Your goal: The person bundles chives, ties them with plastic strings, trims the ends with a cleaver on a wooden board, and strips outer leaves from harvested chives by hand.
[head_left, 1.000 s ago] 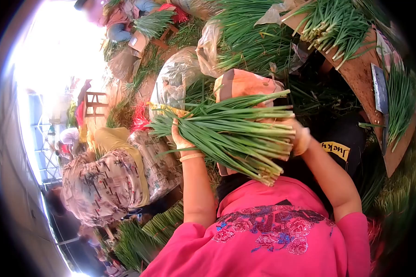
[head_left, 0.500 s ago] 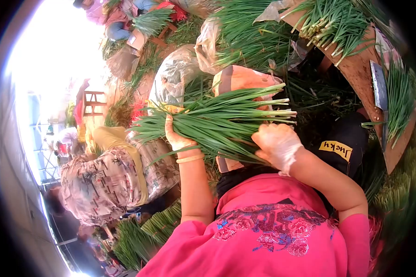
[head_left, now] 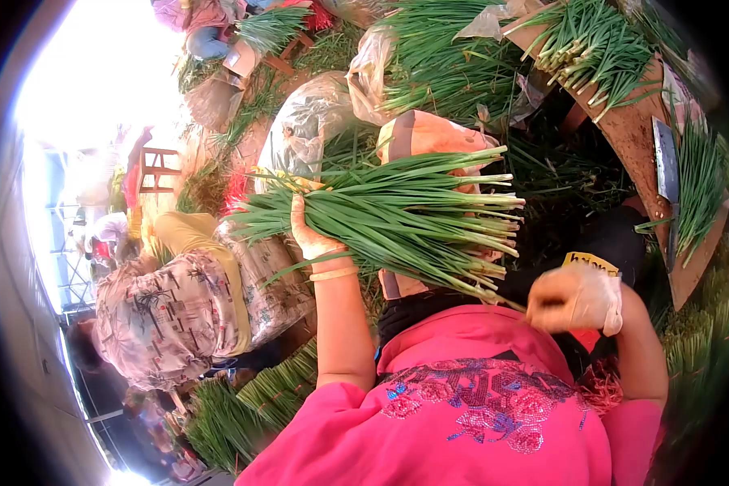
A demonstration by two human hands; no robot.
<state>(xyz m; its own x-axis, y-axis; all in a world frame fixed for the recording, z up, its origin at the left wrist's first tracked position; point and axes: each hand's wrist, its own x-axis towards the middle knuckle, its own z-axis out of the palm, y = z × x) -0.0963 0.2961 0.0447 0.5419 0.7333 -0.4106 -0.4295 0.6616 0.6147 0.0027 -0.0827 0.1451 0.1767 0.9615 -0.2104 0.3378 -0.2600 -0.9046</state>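
Note:
A thick bunch of garlic chives point(head_left: 381, 211) lies across in front of me, its pale stem ends toward the right. My left hand point(head_left: 312, 235) is closed around the leafy part, thumb up over the leaves. Just right of the lower stem ends is my right hand point(head_left: 575, 298), in a thin whitish glove, its fingers curled together and slightly blurred. One thin stalk reaches out to those fingertips; whether they grip it is unclear. Beneath the bunch, an orange cloth point(head_left: 437, 134) with a dark band shows over my lap.
A wooden board point(head_left: 632, 150) at the right bears trimmed chives point(head_left: 599, 53), a cleaver point(head_left: 665, 162) and another bunch point(head_left: 699, 186). Loose chives point(head_left: 454, 57) are heaped ahead, near a clear plastic bag point(head_left: 308, 121). A co-worker in a patterned top point(head_left: 178, 316) sits at the left.
My right hand has moved right and down, away from over the stems to beyond their ends, uncovering the lower stems. My left hand keeps hold of the bunch, almost unmoved.

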